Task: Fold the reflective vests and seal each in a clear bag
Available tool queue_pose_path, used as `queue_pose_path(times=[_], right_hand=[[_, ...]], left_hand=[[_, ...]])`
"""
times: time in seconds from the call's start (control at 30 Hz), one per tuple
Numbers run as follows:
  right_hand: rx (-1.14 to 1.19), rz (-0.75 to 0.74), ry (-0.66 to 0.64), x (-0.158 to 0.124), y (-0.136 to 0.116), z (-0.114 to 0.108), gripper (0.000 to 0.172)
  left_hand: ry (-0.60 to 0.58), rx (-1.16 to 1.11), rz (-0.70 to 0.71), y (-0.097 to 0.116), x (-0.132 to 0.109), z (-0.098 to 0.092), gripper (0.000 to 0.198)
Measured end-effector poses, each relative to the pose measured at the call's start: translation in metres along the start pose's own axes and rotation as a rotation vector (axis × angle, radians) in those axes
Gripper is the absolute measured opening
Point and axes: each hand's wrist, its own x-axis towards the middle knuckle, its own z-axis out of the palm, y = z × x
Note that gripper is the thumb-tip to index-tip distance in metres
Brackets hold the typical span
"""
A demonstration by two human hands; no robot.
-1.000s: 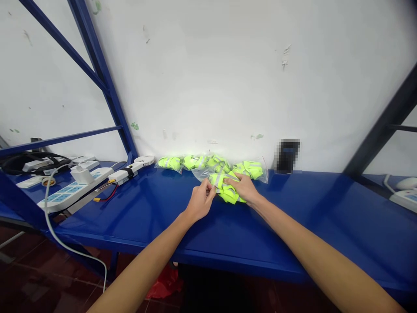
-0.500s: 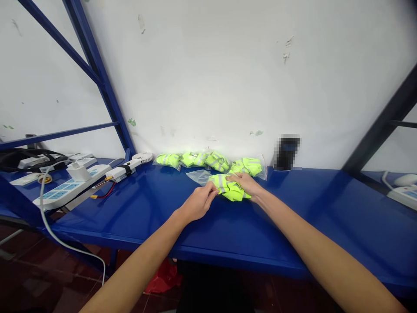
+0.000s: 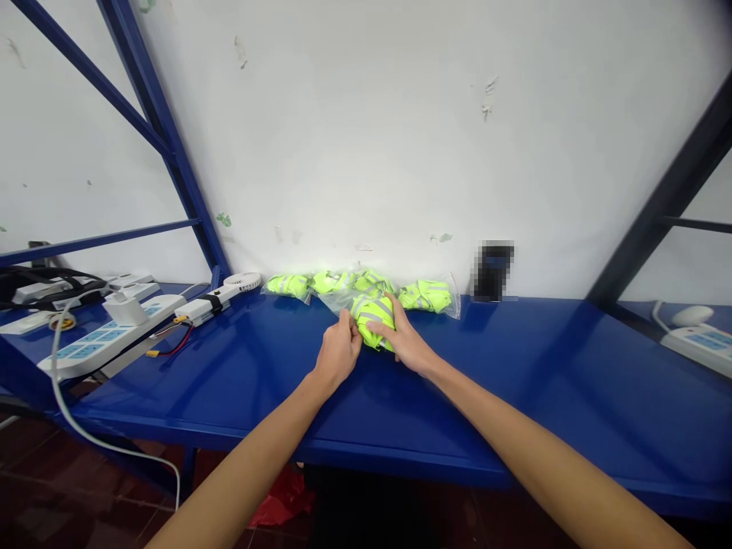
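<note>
A bundled neon yellow reflective vest [image 3: 374, 316] with silver stripes is between my hands, just above the blue tabletop. My right hand [image 3: 409, 339] wraps its right side, with the thumb across the front. At the vest's lower left edge, my left hand [image 3: 338, 347] is closed in a pinch. Beside those fingers, clear plastic bag film [image 3: 332, 296] spreads toward the back left. Whether the left fingers also grip this film is hidden. Behind the hands, several similar vests packed in clear bags lie along the wall, including one at the left [image 3: 289, 285] and one at the right [image 3: 426, 295].
On the left are a white power strip [image 3: 114, 335], a small white fan [image 3: 243, 281] and a wired connector [image 3: 177, 339]. A blurred dark object [image 3: 492, 271] leans on the wall. Another power strip [image 3: 701, 343] lies far right. Blue frame posts [image 3: 165, 137] flank the bench.
The vest has become a rounder, more compact bundle. My right hand has shifted from its top to its right side. The bag film now stands higher beside my left hand.
</note>
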Motion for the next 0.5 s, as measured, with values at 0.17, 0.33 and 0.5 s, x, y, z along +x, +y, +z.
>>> queue_pose_path(times=[0.17,0.33,0.5], right_hand=[[-0.075,-0.011,0.037,-0.002,-0.004,-0.004,0.057],[-0.258,0.001,0.153,0.003,0.003,-0.002,0.035],[-0.370,0.048,0.169,0.005,0.007,0.005,0.029]], left_hand=[[-0.065,-0.257,-0.011,0.001,-0.002,-0.006,0.007],[-0.146,-0.203,0.049,0.012,-0.005,-0.008,0.015],[-0.192,-0.002,0.122,0.014,-0.004,-0.004,0.012]])
